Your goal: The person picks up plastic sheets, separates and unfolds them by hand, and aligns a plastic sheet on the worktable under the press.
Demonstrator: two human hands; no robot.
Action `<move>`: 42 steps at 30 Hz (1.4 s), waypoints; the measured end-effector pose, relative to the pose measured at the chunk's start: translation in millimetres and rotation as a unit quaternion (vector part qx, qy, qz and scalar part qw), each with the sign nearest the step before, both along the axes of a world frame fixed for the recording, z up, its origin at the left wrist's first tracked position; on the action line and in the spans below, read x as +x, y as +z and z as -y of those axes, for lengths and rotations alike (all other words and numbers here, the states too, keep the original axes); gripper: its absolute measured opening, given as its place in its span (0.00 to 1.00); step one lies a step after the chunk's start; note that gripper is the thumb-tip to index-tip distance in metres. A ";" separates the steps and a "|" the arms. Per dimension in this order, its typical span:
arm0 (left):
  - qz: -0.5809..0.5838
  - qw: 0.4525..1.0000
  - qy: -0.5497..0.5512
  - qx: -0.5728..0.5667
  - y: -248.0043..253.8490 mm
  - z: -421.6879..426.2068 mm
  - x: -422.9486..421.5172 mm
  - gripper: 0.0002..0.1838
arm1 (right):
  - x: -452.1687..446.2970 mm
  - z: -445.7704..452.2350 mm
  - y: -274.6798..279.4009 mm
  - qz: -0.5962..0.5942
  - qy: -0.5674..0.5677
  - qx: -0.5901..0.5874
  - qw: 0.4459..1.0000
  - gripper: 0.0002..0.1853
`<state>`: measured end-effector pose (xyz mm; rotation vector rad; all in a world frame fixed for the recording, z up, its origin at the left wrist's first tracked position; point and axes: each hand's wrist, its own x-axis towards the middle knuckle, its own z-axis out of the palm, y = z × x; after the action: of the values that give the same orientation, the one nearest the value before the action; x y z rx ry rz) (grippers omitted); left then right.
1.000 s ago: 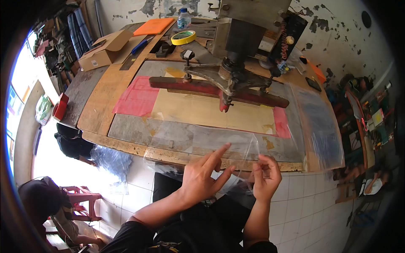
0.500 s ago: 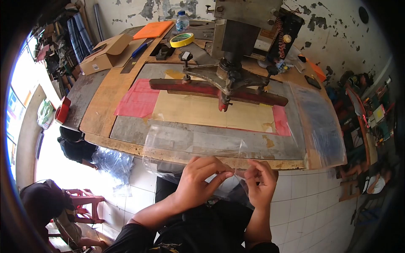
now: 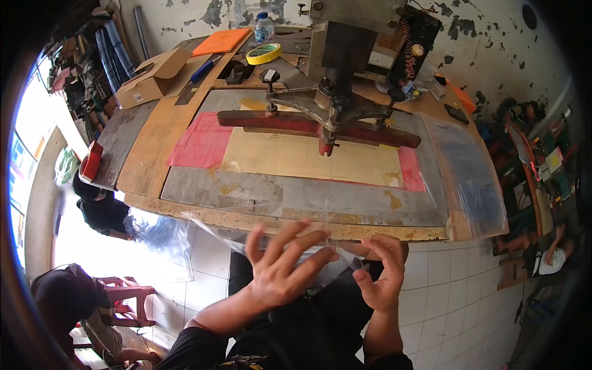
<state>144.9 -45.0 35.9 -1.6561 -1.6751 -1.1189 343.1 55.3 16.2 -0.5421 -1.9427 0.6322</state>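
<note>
My left hand [image 3: 285,266] is over the table's front edge, palm down, with its fingers spread. To its right my right hand [image 3: 383,274] is open, fingers curved and thumb apart from them. A clear plastic sheet [image 3: 213,229] runs from the table edge on the left, under my left hand and toward my right hand. Its see-through folds make it hard to tell where it touches my fingers. In front of both hands lies a cream-coloured panel [image 3: 277,161] with pink pieces [image 3: 197,143] at its ends, on a grey metal plate [image 3: 296,200].
A press head with a red bar [image 3: 370,135] stands over the panel. Clear film [image 3: 472,185] lies at the table's right. Yellow tape [image 3: 264,54], a cardboard box [image 3: 151,80] and a bottle [image 3: 264,29] sit at the back. People are seated at left and right.
My left hand has opened from a pinch and spread its fingers. My right thumb and fingers have parted. The clear sheet has slid down off the plate toward me.
</note>
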 end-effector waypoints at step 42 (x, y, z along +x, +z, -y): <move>0.020 0.972 -0.231 -0.045 -4.0 -25.6 -10.3 0.14 | -6.6 -20.8 43.9 0.076 0.180 -0.102 0.975 0.24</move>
<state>134.6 -19.3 31.8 -2.1675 -1.4139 -1.3079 336.4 76.1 60.1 -0.3711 -2.1547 1.0558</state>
